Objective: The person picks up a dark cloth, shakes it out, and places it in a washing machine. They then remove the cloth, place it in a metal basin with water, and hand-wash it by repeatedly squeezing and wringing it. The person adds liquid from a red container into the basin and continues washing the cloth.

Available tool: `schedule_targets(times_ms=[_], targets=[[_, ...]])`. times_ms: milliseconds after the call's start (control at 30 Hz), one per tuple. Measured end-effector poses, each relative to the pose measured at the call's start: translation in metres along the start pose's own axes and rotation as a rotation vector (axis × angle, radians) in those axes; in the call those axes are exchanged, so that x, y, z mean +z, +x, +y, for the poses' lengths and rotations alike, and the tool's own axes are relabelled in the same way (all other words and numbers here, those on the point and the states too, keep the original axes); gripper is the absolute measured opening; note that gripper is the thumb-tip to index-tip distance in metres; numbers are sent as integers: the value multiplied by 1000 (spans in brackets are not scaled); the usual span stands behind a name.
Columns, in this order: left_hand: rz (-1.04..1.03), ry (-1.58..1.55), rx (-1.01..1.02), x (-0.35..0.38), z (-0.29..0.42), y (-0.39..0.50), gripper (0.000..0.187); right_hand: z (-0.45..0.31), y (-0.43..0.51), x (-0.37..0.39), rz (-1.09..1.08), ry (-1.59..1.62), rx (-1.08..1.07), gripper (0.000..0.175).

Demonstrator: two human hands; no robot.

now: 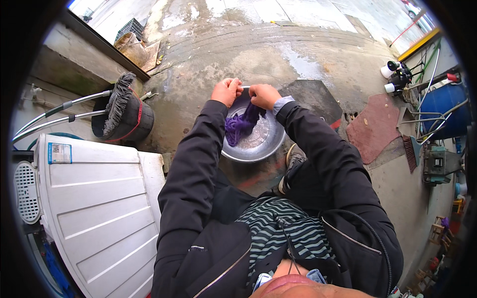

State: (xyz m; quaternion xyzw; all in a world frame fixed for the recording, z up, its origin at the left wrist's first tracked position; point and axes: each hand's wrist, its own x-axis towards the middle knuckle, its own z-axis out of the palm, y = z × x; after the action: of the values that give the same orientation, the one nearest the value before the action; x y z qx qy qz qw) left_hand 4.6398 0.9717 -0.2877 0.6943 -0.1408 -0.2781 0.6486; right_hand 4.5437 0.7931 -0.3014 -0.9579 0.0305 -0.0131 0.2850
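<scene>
A round metal basin [257, 156] stands on the ground before me, with clear, bubbly water [257, 136] in it. A bunched purple cloth [238, 126] hangs into the basin, its lower part heaped at the left side of the water. The cloth's upper end is gripped by my right hand [265, 96], above the far right part of the basin. My left hand [226, 92] is at the far left rim with curled fingers pinched together. Whether anything thin is between those fingers cannot be made out.
On the left are a white ribbed appliance lid [100, 201] and a black bucket [139, 119] with a grey mop [119, 104]. A dark mat [313, 98] lies beyond the basin. To the right are a reddish mat [374, 126], a broom [410, 152] and a blue barrel [447, 111].
</scene>
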Motion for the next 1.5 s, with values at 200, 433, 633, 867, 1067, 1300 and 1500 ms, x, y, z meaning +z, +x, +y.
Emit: schedule_targets(times_ms=[200,433,633,867,1067,1300,1500], targets=[[-20,30,54,-15,9,-15,26,38,-13,78,152,-309,177,14],[47,-12,-76,-46,12,-31,27,37,-12,218,-468,-171,162,37],[147,-116,-140,-61,-10,-23,27,47,-46,294,-261,355,450,50],[162,-112,-578,-55,-143,-3,43,29,-21,257,29,514,421,35],[107,-780,-822,-17,-233,-25,80,-22,-21,167,-102,893,331,37],[153,-863,-692,-5,-204,-31,53,-51,-25,149,451,107,-73,34],[17,-545,-596,29,-172,-25,57,8,-26,128,430,168,522,39]])
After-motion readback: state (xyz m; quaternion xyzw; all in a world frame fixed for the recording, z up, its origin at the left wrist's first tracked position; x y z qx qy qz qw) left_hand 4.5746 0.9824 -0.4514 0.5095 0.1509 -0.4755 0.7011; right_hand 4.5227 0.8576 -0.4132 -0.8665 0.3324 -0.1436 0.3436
